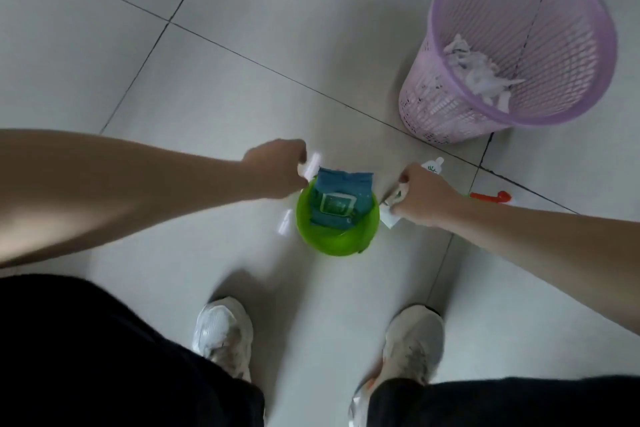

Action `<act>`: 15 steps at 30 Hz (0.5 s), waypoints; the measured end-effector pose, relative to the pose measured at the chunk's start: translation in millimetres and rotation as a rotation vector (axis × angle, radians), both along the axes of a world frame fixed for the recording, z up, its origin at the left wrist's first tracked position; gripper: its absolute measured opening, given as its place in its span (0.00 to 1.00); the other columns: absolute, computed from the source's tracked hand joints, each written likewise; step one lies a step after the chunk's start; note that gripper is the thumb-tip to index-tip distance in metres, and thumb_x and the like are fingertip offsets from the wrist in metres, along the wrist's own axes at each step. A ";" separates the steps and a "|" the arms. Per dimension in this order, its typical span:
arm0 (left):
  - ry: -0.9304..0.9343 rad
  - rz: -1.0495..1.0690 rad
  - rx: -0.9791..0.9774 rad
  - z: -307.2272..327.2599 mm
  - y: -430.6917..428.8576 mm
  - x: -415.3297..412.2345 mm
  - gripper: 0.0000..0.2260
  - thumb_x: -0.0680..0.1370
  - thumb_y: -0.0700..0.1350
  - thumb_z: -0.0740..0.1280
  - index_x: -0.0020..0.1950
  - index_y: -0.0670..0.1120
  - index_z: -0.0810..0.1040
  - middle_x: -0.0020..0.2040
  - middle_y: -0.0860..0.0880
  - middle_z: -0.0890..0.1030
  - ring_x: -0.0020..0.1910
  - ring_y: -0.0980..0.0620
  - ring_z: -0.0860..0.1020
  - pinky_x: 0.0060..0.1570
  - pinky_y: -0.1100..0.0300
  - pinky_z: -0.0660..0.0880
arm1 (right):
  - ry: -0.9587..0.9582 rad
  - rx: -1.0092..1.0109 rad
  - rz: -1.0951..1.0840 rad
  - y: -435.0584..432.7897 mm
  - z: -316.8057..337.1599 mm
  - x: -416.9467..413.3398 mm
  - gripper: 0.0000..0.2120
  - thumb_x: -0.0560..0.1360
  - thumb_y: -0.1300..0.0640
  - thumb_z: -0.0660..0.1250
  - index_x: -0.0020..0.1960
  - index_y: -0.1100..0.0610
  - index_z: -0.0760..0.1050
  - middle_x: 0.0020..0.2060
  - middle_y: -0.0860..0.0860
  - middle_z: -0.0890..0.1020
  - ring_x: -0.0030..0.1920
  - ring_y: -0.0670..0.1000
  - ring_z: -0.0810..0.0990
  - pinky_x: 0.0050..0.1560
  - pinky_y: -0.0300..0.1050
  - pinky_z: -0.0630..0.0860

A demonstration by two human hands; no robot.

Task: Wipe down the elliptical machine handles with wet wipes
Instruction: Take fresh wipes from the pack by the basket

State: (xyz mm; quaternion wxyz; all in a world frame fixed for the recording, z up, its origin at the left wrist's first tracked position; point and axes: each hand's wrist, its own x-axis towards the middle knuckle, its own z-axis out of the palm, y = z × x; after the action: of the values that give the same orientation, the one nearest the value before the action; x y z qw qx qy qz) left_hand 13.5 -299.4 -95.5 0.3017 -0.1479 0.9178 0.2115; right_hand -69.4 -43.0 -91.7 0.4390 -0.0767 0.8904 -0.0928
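Observation:
A blue wet-wipe pack point(337, 199) with a white flap lid lies in a green bowl point(337, 239) on the tiled floor in front of my feet. My left hand point(275, 168) hovers at the bowl's left rim and pinches a white wipe point(309, 166). At the bowl's right rim, my right hand point(420, 199) grips another white wipe point(393, 215), whose corners stick out below the fingers. The elliptical machine is not in view.
A purple mesh waste basket point(512, 104) with crumpled white wipes inside stands at the upper right. Behind my right hand lie a white pouch with a spout point(434, 166) and an orange-red tool point(491, 197). My two white shoes stand near the bottom.

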 end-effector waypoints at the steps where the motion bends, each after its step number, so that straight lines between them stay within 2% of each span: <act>1: -0.004 0.044 0.007 15.1 -9.4 -4.0 0.16 0.76 0.52 0.71 0.62 0.51 0.75 0.49 0.53 0.77 0.52 0.48 0.76 0.44 0.57 0.68 | -0.010 0.011 -0.068 -2.6 14.8 -3.7 0.13 0.74 0.60 0.71 0.55 0.54 0.70 0.48 0.54 0.77 0.44 0.52 0.76 0.33 0.43 0.69; 3: -0.009 0.116 0.076 58.6 -21.5 -11.7 0.12 0.77 0.49 0.71 0.59 0.48 0.78 0.52 0.51 0.78 0.51 0.49 0.75 0.47 0.58 0.69 | -0.042 -0.021 -0.162 -16.1 58.7 -7.0 0.04 0.77 0.62 0.66 0.50 0.55 0.73 0.49 0.57 0.80 0.47 0.56 0.78 0.36 0.43 0.72; 5: 0.007 0.176 0.190 117.7 -23.7 -15.8 0.07 0.77 0.46 0.71 0.53 0.45 0.81 0.50 0.48 0.83 0.45 0.53 0.76 0.44 0.62 0.70 | -0.173 -0.156 -0.304 -39.5 115.9 -3.3 0.10 0.80 0.68 0.61 0.44 0.55 0.73 0.52 0.61 0.82 0.48 0.59 0.81 0.45 0.47 0.78; 6: 0.022 0.210 0.246 151.2 -22.6 -15.5 0.05 0.77 0.45 0.71 0.49 0.44 0.82 0.47 0.48 0.85 0.39 0.57 0.76 0.39 0.65 0.70 | -0.245 -0.266 -0.481 -52.4 150.8 2.0 0.13 0.79 0.71 0.58 0.44 0.56 0.72 0.51 0.62 0.82 0.45 0.59 0.82 0.47 0.50 0.78; 8: 0.021 0.284 0.337 226.8 -20.2 -7.9 0.05 0.78 0.45 0.70 0.44 0.45 0.83 0.41 0.49 0.85 0.31 0.62 0.73 0.29 0.70 0.66 | -0.387 -0.459 -0.753 -78.5 226.4 15.6 0.15 0.79 0.74 0.54 0.50 0.58 0.74 0.49 0.60 0.83 0.43 0.57 0.83 0.51 0.54 0.80; 9: 0.002 0.320 0.374 265.2 -19.1 -1.2 0.07 0.78 0.46 0.69 0.43 0.45 0.83 0.39 0.51 0.84 0.32 0.60 0.73 0.28 0.69 0.65 | -0.446 -0.538 -0.805 -92.0 263.0 23.0 0.17 0.79 0.74 0.52 0.54 0.58 0.74 0.50 0.60 0.83 0.46 0.58 0.84 0.56 0.57 0.79; 10: -0.010 0.360 0.398 303.9 -19.4 7.1 0.09 0.78 0.48 0.69 0.44 0.44 0.83 0.38 0.52 0.82 0.34 0.57 0.74 0.29 0.68 0.66 | -0.491 -0.608 -0.832 -106.4 303.6 30.5 0.20 0.77 0.75 0.50 0.56 0.58 0.74 0.52 0.61 0.82 0.49 0.60 0.84 0.59 0.58 0.77; 12: -0.009 0.477 0.440 387.0 -24.9 26.5 0.10 0.79 0.51 0.69 0.48 0.44 0.82 0.38 0.52 0.79 0.36 0.53 0.75 0.30 0.65 0.66 | -0.557 -0.712 -0.890 -134.1 386.7 42.5 0.22 0.74 0.76 0.48 0.55 0.60 0.75 0.51 0.63 0.80 0.50 0.62 0.82 0.58 0.55 0.76; 15: 0.046 0.722 0.508 515.9 -41.6 60.7 0.12 0.81 0.53 0.68 0.58 0.46 0.80 0.46 0.49 0.79 0.34 0.54 0.73 0.28 0.62 0.67 | -0.550 -0.728 -0.872 -176.0 505.7 64.1 0.23 0.75 0.75 0.49 0.52 0.58 0.80 0.50 0.58 0.83 0.51 0.57 0.82 0.62 0.51 0.76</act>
State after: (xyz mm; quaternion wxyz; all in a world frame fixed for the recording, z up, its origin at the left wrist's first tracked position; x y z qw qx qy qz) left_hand 74.2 -341.0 420.4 0.2147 -0.3755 0.7325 0.5256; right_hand -5.2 -219.0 414.0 0.5195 0.1753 0.6056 -0.5767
